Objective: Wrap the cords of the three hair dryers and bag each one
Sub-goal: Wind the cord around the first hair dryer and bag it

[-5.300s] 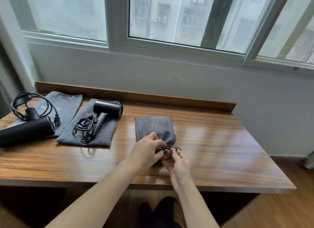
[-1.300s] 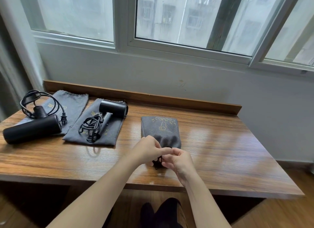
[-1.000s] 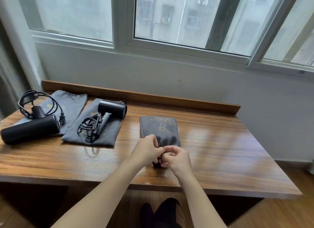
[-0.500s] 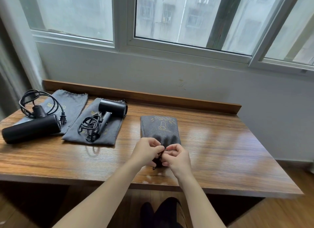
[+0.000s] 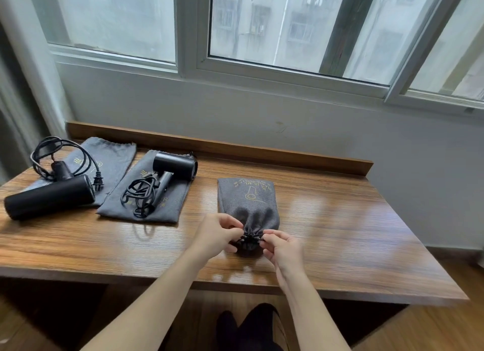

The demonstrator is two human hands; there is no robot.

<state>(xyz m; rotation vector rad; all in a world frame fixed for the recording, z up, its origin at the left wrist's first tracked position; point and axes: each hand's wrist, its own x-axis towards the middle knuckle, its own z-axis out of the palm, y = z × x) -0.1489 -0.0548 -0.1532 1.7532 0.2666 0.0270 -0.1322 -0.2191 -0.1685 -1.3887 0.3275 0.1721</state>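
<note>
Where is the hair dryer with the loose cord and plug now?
The hair dryer lies at the table's far left in the head view, partly on a flat grey bag, left of the second dryer.

On the counter [image 5: 340, 232], a filled bag [image 5: 248, 204] lies at the middle, its cinched mouth toward the near edge. Left of it a dryer [image 5: 170, 172] with its cord [image 5: 141, 196] lies on a flat bag [image 5: 162, 206]. Farther left, another dryer [image 5: 49, 196] lies partly on a third bag [image 5: 112, 159], its cord [image 5: 62, 151] behind it.
</note>
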